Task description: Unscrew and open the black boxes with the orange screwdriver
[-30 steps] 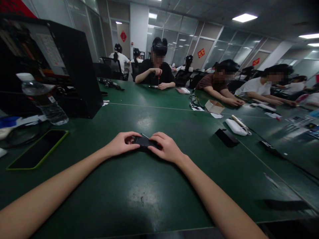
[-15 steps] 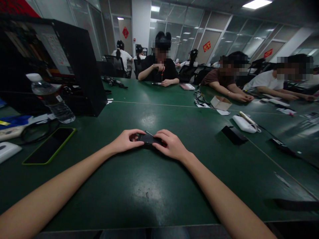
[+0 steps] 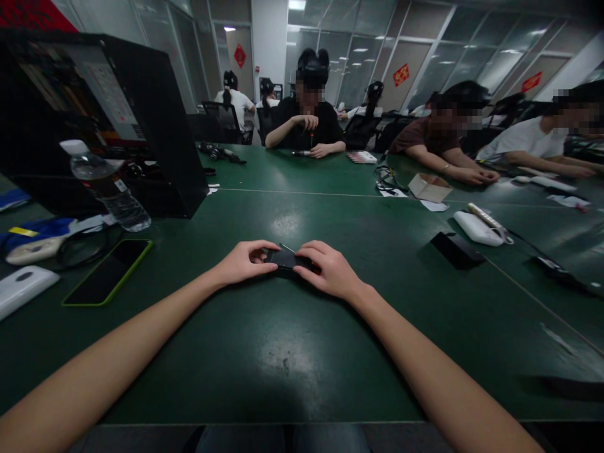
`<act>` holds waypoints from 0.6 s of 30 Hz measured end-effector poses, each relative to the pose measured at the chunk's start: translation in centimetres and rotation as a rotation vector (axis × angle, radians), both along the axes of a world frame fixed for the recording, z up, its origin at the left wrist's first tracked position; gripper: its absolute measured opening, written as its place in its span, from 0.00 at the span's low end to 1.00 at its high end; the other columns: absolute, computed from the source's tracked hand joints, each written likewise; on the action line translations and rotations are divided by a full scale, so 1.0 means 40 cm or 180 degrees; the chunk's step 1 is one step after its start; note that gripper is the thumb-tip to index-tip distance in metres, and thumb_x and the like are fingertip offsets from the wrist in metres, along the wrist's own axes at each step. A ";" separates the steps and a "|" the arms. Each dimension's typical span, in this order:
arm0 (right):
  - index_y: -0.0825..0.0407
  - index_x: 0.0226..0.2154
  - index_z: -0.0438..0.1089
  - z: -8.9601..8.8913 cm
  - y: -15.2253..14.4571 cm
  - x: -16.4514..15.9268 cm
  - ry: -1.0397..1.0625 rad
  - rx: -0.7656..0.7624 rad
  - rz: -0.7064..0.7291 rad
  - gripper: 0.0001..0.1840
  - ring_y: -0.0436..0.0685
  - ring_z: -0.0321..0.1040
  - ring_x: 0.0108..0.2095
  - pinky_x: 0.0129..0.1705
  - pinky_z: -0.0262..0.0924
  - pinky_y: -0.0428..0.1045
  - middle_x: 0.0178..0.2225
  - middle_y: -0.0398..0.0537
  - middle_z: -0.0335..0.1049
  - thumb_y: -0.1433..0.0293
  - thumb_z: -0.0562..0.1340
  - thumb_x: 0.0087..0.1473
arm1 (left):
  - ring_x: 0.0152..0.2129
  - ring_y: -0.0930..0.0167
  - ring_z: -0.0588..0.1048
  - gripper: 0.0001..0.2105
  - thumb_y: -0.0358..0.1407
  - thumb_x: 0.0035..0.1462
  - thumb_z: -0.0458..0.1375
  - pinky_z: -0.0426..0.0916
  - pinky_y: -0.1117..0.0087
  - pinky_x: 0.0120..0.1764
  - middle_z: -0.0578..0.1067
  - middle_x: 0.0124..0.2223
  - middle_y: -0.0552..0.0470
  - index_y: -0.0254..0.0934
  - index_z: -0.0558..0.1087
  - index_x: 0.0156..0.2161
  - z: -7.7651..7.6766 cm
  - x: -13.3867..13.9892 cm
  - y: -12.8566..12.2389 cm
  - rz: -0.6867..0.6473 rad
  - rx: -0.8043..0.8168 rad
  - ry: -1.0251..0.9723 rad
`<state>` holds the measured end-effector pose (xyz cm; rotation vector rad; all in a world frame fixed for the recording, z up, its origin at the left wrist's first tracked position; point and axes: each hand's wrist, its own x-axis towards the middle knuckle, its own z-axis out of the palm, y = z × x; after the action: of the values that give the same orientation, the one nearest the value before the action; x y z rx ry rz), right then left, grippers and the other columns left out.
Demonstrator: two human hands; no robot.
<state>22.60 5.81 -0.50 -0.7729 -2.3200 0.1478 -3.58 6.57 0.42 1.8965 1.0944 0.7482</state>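
A small flat black rectangular device is held just above or on the green table, in the middle of the head view. My left hand grips its left end between thumb and fingers. On the other end, my right hand is closed with thumb in front and fingers behind. A thin light-coloured strip or rod sticks up slantwise behind the device, near my right fingertips. What the device is exactly, and its ends, are hidden by my fingers.
To the left are a phone with a green edge, a water bottle and an open computer case. On the right lie a black box, a white power bank-like object and a small carton. A person sits opposite.
The view has shifted slightly, so the table's contents appear a little further right. Both hands keep their hold on the black device, with little change in finger position.
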 end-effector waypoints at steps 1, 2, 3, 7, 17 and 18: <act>0.52 0.47 0.71 -0.001 0.000 0.000 0.0003 0.0004 0.0001 0.14 0.59 0.70 0.45 0.47 0.69 0.54 0.45 0.55 0.73 0.61 0.61 0.62 | 0.25 0.74 0.67 0.23 0.42 0.50 0.68 0.60 0.73 0.29 0.69 0.32 0.55 0.33 0.76 0.50 0.001 0.000 0.000 0.0002 -0.0016 -0.0010; 0.52 0.47 0.71 -0.002 0.001 0.000 0.0004 0.0001 0.0001 0.15 0.59 0.70 0.45 0.47 0.69 0.54 0.45 0.55 0.73 0.61 0.61 0.62 | 0.25 0.75 0.67 0.23 0.42 0.50 0.68 0.60 0.73 0.29 0.69 0.32 0.55 0.32 0.76 0.50 0.003 0.000 0.000 -0.0002 -0.0032 -0.0022; 0.52 0.47 0.71 -0.003 0.001 0.000 0.0001 -0.0007 0.0000 0.15 0.59 0.70 0.45 0.47 0.68 0.54 0.45 0.55 0.72 0.61 0.61 0.63 | 0.24 0.75 0.66 0.23 0.42 0.50 0.68 0.60 0.74 0.28 0.69 0.31 0.55 0.32 0.77 0.50 0.003 0.000 0.000 -0.0005 -0.0042 -0.0032; 0.51 0.47 0.72 -0.002 0.002 0.000 -0.0023 -0.0066 -0.0008 0.14 0.59 0.70 0.45 0.47 0.68 0.54 0.45 0.54 0.73 0.61 0.59 0.64 | 0.24 0.75 0.66 0.22 0.42 0.50 0.68 0.59 0.74 0.27 0.70 0.30 0.55 0.33 0.77 0.49 -0.001 -0.001 0.002 0.0015 -0.0004 -0.0019; 0.53 0.44 0.72 -0.005 0.019 0.019 -0.0077 -0.0040 -0.0023 0.17 0.59 0.71 0.40 0.44 0.66 0.54 0.40 0.54 0.76 0.57 0.59 0.64 | 0.23 0.72 0.71 0.23 0.46 0.56 0.64 0.65 0.73 0.28 0.75 0.29 0.52 0.33 0.77 0.52 -0.012 -0.004 0.010 -0.0014 -0.0141 -0.0076; 0.53 0.44 0.72 -0.007 0.021 0.020 -0.0074 -0.0031 -0.0029 0.17 0.59 0.71 0.40 0.43 0.66 0.54 0.40 0.53 0.76 0.57 0.59 0.64 | 0.23 0.72 0.72 0.23 0.46 0.56 0.64 0.66 0.72 0.28 0.76 0.30 0.52 0.33 0.77 0.52 -0.012 -0.004 0.010 0.0003 -0.0153 -0.0089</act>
<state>23.42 6.65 -0.77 -0.7938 -2.3388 0.1468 -3.74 6.98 -0.06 1.8400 1.0868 0.7403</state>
